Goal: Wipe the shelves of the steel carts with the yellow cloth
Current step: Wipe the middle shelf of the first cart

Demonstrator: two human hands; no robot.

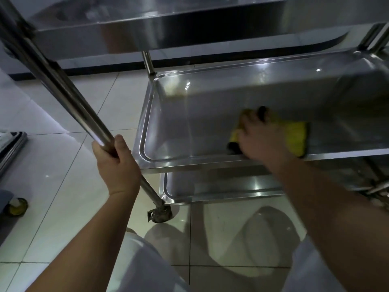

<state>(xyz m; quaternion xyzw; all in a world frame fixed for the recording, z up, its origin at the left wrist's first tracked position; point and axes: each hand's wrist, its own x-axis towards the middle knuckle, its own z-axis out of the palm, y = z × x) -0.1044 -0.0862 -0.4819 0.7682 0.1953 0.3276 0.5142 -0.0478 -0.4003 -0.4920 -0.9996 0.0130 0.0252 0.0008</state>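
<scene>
A person's right hand (261, 135) presses the yellow cloth (295, 138) flat on the middle shelf (189, 114) near its front edge, fingers spread over it. The cloth's long axis runs along that edge. The left hand (116, 163) grips the cart's steel post (63, 85).

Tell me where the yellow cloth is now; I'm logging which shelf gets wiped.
In the head view, right of centre: the yellow cloth lies under the right hand on the middle shelf, near its front edge.

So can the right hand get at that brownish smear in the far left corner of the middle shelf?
Probably yes: the right hand is already on that shelf with the cloth, and nothing lies between it and the smear.
</scene>
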